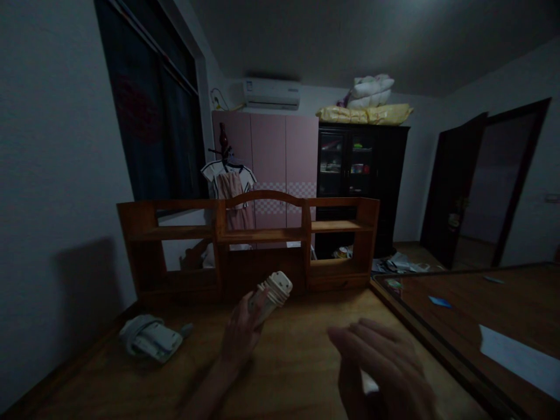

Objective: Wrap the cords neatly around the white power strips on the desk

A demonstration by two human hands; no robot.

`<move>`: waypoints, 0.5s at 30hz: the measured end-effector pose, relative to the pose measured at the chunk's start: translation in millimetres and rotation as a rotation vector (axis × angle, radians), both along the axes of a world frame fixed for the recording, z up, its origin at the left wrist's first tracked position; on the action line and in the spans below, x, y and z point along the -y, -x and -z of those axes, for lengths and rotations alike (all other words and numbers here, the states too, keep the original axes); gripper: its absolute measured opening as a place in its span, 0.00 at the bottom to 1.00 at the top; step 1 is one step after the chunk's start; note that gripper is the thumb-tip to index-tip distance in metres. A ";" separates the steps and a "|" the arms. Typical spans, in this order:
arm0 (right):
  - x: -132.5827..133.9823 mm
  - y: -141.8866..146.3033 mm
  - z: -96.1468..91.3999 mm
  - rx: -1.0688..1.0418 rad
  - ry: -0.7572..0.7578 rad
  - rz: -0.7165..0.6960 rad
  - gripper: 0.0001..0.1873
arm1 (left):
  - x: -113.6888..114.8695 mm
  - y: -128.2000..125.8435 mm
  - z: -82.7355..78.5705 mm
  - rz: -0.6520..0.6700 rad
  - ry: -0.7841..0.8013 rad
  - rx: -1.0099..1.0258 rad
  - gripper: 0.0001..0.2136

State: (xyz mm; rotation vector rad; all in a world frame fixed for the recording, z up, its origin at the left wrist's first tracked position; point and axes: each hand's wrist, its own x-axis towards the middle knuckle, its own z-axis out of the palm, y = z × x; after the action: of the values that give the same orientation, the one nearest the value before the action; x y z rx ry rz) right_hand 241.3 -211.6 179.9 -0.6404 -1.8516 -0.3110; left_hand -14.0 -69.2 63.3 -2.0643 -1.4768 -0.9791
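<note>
My left hand [242,326] is wrapped around a white power strip [280,286] with its cord wound about it, raised above the wooden desk [293,361]. Sockets show on the strip's upper end. Nearer to me on the right, my right hand [385,361] is bent with its fingers together, slightly blurred. Between its thumb and fingers a small white piece [370,382] shows, too little to name. A second power strip [160,341], bundled with its pale cord, lies on the desk at the left, apart from both hands.
A low wooden shelf [262,234] stands along the desk's back edge. To the right, a darker tabletop [459,309] holds a white paper [520,356] and a blue card [440,301]. A wall [56,204] bounds the left side.
</note>
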 end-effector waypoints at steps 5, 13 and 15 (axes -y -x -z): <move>-97.2 18.7 24.1 0.165 0.149 0.076 0.17 | -14.5 -12.2 22.3 -0.005 -0.098 -0.184 0.35; -190.6 35.8 82.5 -0.096 0.760 -0.228 0.22 | -14.2 -12.0 40.2 0.061 -0.146 -0.427 0.36; -205.6 34.5 94.9 -0.220 1.032 -0.362 0.32 | -13.7 -12.9 42.9 0.103 -0.164 -0.450 0.36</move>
State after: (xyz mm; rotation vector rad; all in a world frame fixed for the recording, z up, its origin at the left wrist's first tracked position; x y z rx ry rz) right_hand 206.7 -5.9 85.0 -0.9373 -1.7829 0.9791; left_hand -1.1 -55.4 20.4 -2.0801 -1.0348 -0.5918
